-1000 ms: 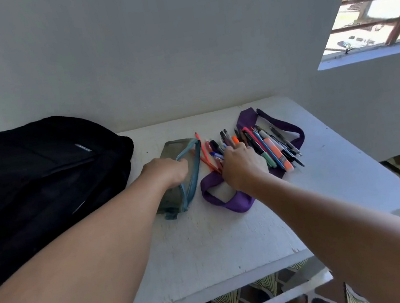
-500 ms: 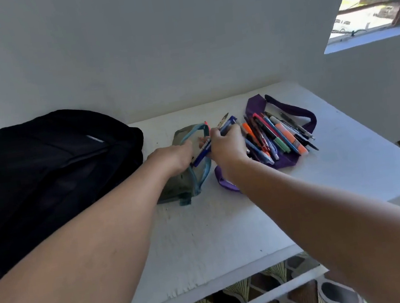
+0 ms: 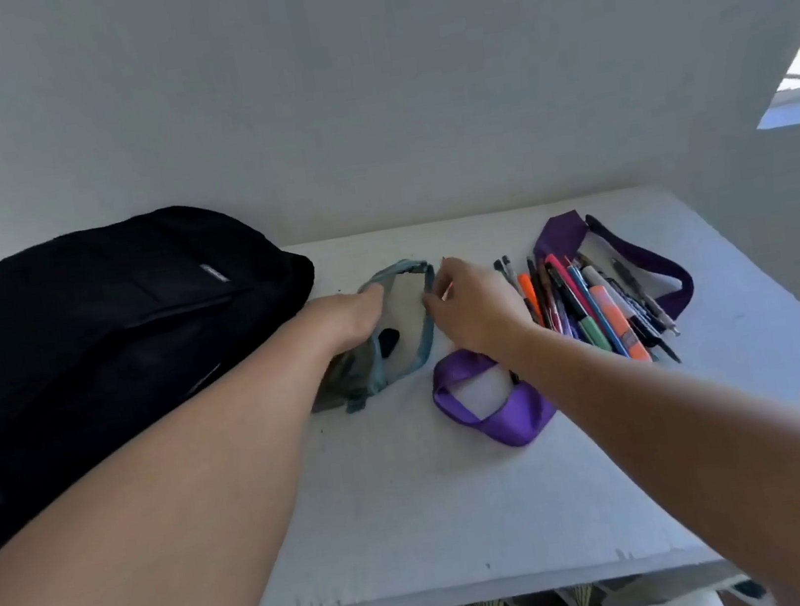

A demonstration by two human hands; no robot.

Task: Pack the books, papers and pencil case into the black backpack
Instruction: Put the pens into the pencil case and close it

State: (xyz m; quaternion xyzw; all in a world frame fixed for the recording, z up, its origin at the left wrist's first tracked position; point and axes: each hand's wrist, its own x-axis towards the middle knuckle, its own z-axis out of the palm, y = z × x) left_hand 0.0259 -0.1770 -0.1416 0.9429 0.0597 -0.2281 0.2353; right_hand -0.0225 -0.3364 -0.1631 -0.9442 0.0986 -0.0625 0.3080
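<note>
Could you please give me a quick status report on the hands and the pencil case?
Left hand holds pencil case open. Right hand at its rim, grip unclear. Pens loose on table; black backpack beside, nothing blocking.

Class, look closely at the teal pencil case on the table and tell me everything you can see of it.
The pencil case is a soft pouch of greyish-green, see-through-looking fabric edged with a teal zip band. It lies flat on the white table, unzipped, its mouth held wide. The left hand grips its left edge; the right hand pinches the right rim of the opening. Something dark shows inside. It sits just right of the black backpack, left of the loose pens.
</note>
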